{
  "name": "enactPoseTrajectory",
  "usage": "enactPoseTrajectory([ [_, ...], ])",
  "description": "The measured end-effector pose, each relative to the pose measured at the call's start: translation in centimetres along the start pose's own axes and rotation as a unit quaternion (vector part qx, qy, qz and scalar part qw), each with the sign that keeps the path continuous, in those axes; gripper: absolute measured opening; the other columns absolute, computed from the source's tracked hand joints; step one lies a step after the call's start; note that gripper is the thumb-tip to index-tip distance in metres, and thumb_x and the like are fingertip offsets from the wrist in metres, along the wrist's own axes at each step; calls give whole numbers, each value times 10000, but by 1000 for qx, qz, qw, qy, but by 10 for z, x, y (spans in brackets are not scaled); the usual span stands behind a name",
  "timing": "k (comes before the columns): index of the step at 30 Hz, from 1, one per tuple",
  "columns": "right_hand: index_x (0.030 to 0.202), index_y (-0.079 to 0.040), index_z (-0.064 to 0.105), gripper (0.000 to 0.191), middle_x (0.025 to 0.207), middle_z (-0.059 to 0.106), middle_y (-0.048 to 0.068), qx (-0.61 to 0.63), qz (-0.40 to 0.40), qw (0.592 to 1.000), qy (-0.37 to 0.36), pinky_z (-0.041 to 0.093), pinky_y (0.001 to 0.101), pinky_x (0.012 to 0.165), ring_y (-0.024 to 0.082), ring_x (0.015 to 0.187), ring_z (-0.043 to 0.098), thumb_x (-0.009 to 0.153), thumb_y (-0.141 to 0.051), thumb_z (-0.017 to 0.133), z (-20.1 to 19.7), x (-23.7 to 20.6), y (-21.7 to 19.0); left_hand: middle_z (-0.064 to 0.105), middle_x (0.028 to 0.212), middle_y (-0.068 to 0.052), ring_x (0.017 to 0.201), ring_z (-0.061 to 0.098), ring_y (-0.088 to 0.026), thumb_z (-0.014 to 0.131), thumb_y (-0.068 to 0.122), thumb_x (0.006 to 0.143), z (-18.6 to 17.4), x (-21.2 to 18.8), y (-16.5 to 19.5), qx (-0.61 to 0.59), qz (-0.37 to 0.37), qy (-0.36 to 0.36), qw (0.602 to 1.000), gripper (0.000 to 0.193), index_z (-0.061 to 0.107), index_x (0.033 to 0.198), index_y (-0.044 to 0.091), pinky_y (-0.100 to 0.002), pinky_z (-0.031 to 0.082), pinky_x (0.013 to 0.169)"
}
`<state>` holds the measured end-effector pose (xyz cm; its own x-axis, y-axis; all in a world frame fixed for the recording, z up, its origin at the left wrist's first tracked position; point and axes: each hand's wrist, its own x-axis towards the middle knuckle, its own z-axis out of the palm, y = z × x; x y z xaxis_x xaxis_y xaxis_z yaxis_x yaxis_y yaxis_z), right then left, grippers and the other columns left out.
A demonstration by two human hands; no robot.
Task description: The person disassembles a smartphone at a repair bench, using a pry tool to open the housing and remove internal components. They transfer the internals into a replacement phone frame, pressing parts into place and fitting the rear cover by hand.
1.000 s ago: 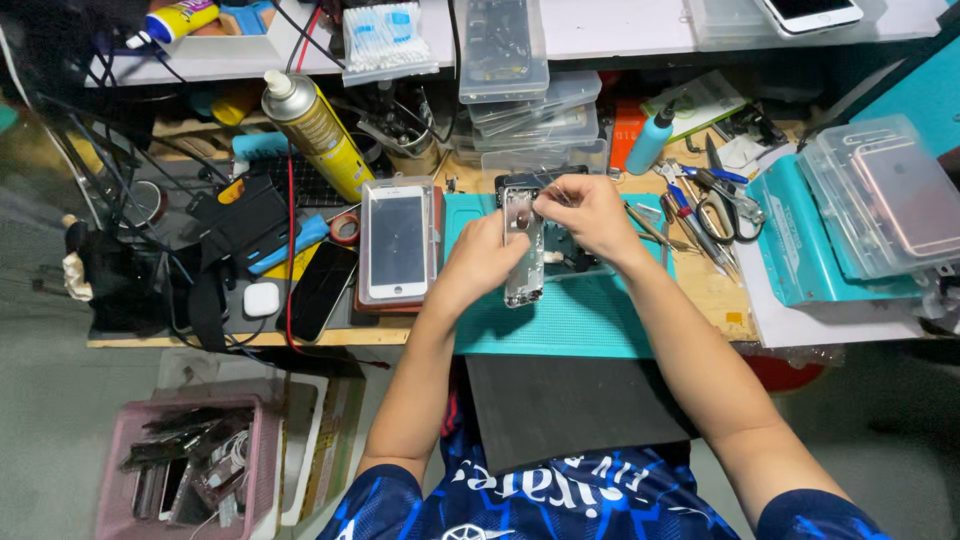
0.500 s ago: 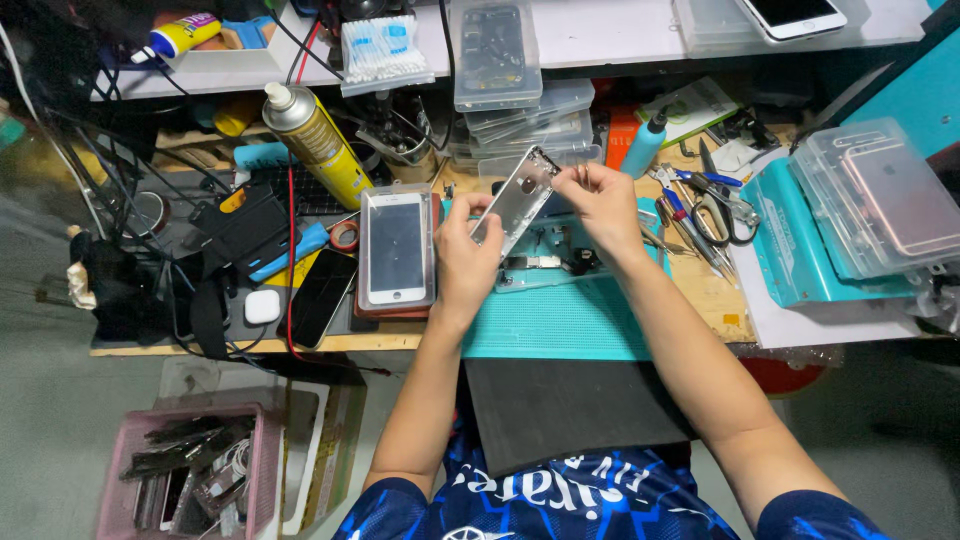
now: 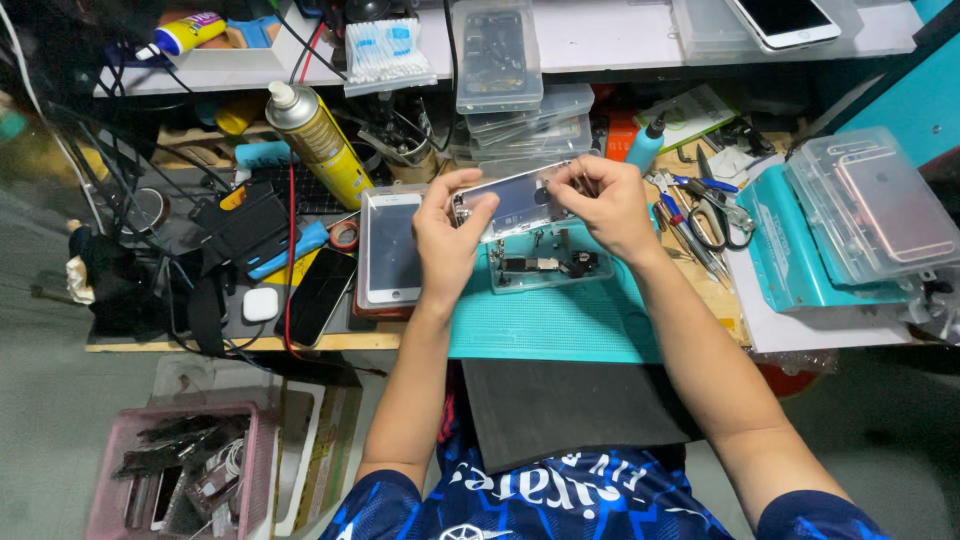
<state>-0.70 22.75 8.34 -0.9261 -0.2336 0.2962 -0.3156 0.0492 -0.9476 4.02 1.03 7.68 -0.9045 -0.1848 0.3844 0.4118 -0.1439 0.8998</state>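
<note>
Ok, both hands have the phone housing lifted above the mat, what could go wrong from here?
The phone housing is held in the air only by its ends, left hand and right hand; a slip could drop it onto the clear parts tray right below and scatter the small parts. The tools lie close beside the right wrist, so a sideways move might knock them.

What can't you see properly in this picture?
- Head view: the ends of the phone panel are covered by the left hand and right hand.
- The small parts in the clear tray on the teal mat are too tiny to tell apart.
- The pink basket is cut off by the bottom edge.
- The white phone on the shelf is cut off at the top.
</note>
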Motion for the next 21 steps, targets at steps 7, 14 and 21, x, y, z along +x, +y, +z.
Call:
enactPoseTrajectory([
  [7,998,5,731,99,878,717,-20,69,-8,994,85,467,166,662,1,741,605,974,-90,748,10,-1,3,676,1174,-133,1015,681,-176,760,10,924,19,-12,-20,-242,-93,9,966,415,589,1295,-63,-310,584,894],
  [14,984,-1,725,103,838,688,-53,39,-4,996,80,434,156,621,-17,710,568,960,-98,752,23,-10,-4,716,1149,-131,1007,692,-156,712,64,983,45,-13,-51,-275,-116,43,953,269,663,1200,-87,-294,562,899],
  [21,955,15,735,69,1210,715,51,-74,-108,986,107,413,178,612,-17,699,495,927,-49,734,21,-12,-21,737,1051,-112,918,708,-157,671,69,1002,42,-10,-55,-312,-110,58,942,163,702,1102,-56,-325,582,835],
])
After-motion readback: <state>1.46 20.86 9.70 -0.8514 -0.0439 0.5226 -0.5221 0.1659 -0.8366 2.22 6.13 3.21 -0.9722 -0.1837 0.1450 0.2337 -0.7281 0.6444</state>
